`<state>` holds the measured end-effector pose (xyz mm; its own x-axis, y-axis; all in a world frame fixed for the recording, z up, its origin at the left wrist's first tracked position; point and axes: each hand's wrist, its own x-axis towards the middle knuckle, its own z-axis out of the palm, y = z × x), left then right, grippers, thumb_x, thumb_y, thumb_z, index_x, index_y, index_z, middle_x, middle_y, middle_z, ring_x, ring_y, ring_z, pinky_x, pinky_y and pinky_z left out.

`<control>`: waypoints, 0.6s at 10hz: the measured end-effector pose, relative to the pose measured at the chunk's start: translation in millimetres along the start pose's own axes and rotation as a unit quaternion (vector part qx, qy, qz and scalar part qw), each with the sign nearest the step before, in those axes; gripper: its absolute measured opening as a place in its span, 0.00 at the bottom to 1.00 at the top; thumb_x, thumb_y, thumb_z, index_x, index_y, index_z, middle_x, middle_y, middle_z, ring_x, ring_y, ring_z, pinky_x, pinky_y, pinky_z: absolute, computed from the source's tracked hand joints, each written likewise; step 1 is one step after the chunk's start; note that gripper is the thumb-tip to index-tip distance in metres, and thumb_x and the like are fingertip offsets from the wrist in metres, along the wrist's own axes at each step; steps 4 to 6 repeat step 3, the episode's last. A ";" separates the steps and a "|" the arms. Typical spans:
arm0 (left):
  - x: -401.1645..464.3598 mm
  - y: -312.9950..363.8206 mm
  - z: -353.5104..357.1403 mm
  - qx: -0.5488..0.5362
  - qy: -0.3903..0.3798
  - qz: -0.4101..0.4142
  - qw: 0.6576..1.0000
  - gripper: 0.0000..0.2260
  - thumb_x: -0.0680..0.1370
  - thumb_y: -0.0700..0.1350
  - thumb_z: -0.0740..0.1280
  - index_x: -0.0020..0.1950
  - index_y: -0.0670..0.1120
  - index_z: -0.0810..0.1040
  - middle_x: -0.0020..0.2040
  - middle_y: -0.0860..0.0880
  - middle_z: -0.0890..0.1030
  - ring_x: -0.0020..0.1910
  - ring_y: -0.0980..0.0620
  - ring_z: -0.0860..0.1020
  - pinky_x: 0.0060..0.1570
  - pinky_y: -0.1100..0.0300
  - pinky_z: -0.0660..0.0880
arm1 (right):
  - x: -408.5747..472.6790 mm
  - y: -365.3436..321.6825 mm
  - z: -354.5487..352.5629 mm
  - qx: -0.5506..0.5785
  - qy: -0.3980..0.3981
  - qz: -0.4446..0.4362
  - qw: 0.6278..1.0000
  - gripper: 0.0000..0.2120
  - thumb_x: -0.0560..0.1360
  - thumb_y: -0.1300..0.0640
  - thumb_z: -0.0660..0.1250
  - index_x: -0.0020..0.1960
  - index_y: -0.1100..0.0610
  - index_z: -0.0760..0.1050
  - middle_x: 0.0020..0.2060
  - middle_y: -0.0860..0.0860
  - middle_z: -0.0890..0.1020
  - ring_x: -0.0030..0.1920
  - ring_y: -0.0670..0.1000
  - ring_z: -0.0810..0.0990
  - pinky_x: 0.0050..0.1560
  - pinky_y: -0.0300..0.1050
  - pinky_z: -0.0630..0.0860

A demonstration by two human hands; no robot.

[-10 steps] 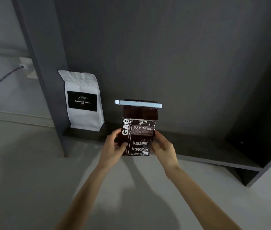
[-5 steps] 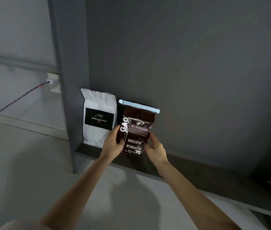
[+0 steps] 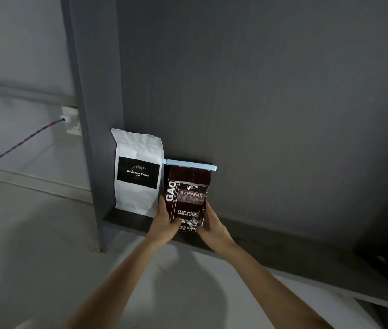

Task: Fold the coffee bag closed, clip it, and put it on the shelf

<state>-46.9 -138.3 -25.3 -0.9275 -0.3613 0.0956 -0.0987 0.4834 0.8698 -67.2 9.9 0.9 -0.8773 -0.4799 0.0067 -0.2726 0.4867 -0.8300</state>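
Coffee bag [image 3: 189,198] upright on dark shelf [image 3: 128,220], just beside white coffee bag [image 3: 137,172] (may be touching, cannot tell). Left hand [image 3: 164,219] and right hand [image 3: 212,224] clamped on its lower sides. Light blue clip [image 3: 190,164] across folded top.

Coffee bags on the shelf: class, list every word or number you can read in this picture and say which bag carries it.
"Kopiluwak Coffee": black label on the white bag; the small line under it is too blurred.
"GAO": vertical, left edge of the dark coffee bag.
"意大利拼配咖啡": its upper panel.
"BAKED.COFFEE": its lower front.
"WEIGHT:454g": below that, partly covered by the left hand.
Fine print and bottom line: unreadable.
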 end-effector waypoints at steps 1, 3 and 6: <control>-8.0 4.1 6.6 0.052 0.049 0.031 0.997 0.37 0.72 0.38 0.62 0.72 0.43 0.40 0.75 0.39 0.48 0.74 0.40 0.50 0.72 0.43 0.56 | -7.9 -0.9 -7.9 -0.018 -0.001 0.006 1.000 0.32 0.74 0.60 0.59 0.72 0.48 0.48 0.73 0.49 0.61 0.71 0.53 0.63 0.66 0.44 0.62; -19.4 38.1 5.4 0.160 0.124 0.102 0.974 0.38 0.73 0.46 0.63 0.72 0.45 0.38 0.75 0.39 0.42 0.74 0.39 0.42 0.72 0.42 0.47 | -18.5 -1.9 -35.4 -0.147 0.056 0.041 0.987 0.35 0.75 0.55 0.60 0.73 0.52 0.42 0.76 0.53 0.49 0.75 0.57 0.51 0.73 0.58 0.56; -19.4 38.1 5.4 0.160 0.124 0.102 0.974 0.38 0.73 0.46 0.63 0.72 0.45 0.38 0.75 0.39 0.42 0.74 0.39 0.42 0.72 0.42 0.47 | -18.5 -1.9 -35.4 -0.147 0.056 0.041 0.987 0.35 0.75 0.55 0.60 0.73 0.52 0.42 0.76 0.53 0.49 0.75 0.57 0.51 0.73 0.58 0.56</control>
